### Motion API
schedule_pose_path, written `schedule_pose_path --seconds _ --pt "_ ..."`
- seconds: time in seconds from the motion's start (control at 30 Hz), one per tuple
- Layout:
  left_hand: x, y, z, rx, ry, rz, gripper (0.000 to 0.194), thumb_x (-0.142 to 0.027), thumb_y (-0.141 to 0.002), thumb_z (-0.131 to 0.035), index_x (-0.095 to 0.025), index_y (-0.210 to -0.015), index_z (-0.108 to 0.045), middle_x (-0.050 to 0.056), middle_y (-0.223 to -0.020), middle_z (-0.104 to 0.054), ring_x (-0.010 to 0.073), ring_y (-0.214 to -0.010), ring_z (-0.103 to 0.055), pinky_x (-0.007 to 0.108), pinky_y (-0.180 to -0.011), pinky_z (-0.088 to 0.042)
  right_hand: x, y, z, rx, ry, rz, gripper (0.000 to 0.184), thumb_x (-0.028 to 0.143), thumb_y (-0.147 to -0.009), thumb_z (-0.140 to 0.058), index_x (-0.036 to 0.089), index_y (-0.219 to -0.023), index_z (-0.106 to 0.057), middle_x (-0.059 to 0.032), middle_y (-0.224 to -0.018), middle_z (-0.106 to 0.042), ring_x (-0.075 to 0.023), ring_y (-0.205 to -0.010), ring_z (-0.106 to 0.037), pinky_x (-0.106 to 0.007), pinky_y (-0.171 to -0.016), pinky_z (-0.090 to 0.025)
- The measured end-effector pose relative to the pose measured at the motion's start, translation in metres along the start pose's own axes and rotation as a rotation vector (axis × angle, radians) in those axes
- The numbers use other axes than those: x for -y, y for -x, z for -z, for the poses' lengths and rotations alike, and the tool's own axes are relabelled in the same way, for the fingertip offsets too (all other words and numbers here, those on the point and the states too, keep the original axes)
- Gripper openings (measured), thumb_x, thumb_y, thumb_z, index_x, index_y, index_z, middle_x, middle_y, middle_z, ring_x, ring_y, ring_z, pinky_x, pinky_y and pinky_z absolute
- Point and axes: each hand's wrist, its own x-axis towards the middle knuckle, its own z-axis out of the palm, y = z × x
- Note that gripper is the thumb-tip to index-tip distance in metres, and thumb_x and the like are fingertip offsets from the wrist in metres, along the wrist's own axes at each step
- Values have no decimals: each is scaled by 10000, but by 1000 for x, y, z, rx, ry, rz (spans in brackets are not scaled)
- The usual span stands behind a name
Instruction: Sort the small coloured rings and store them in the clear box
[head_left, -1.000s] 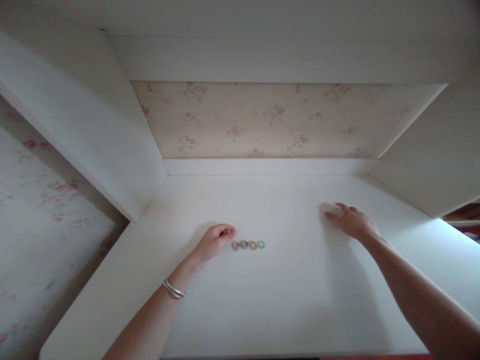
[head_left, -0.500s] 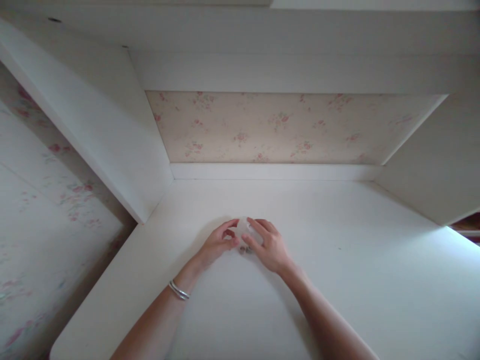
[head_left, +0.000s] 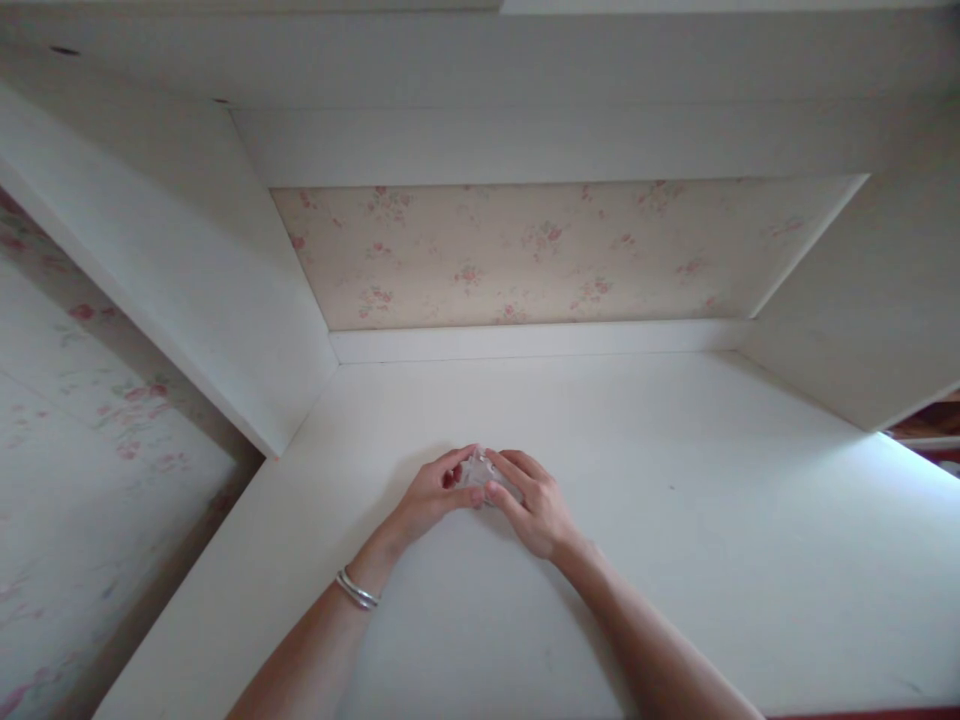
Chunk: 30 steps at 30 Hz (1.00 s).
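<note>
Between my hands, low over the white desk, is a clear, crinkled plastic bag (head_left: pixel 480 474). My left hand (head_left: pixel 429 490) holds its left edge, with fingers curled behind it and the thumb in front. On the other side, my right hand (head_left: pixel 534 503) grips the bag with its fingers over the top and its thumb near the left thumb. The small coloured rings seen earlier on the desk are hidden under or behind the bag and hands.
The white desk surface (head_left: pixel 675 580) spreads around my arms. A white side panel (head_left: pixel 195 270) rises at the left and another panel (head_left: pixel 847 310) at the right. Behind, a low white ledge (head_left: pixel 540 341) runs under floral wallpaper (head_left: pixel 525 250).
My right hand has brought the plastic bag from the right side of the desk to my left hand, over the row of rings. Both hands have now closed on it.
</note>
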Motion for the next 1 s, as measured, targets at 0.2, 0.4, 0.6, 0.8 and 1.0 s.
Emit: schedule_pose_path --seconds 0.2,0.4,0.6,0.8,1.0 --pt "-4 0 -2 -15 36 -4 720 -459 -648 -749 -149 -1266 -548 45 -930 -595 159 -780 -492 256 -692 -383 4 -1 1 -18 -43 -33 407 439 -923 -425 293 -1290 -524 -70 -1172 -592 -199 -1060 -566 -341 -922 -463" --pt "-2 -2 -1 -19 53 6 733 -455 -646 -755 -134 -1270 -544 53 -955 -616 172 -811 -519 264 -717 -395 2 -2 0 -28 -70 -45 394 436 -923 -424 297 -1269 -549 -64 -1172 -605 -194 -1041 -587 -326 -900 -480" --pt "0 -3 0 -2 82 -8 680 -413 -673 -747 -140 -1263 -550 55 -967 -621 176 -836 -531 272 -733 -411 3 -2 1 -36 -103 -53 371 425 -918 -442 283 -1231 -583 -58 -1145 -619 -184 -1020 -597 -311 -898 -480" --pt "-6 -3 -2 -33 83 -4 678 -419 -655 -754 -125 -1238 -569 69 -971 -624 193 -847 -550 281 -720 -429 6 -5 5 -49 -123 -61 342 437 -904 -466 284 -1164 -627 -46 -1107 -649 -186 -967 -622 -302 -851 -500" --pt "-9 -3 -2 -17 46 -15 666 -433 -665 -743 -123 -1231 -577 67 -923 -618 184 -802 -539 268 -663 -420 8 -5 8 -55 -127 -44 317 414 -910 -469 279 -1139 -641 -36 -1069 -664 -168 -916 -634 -270 -810 -508"
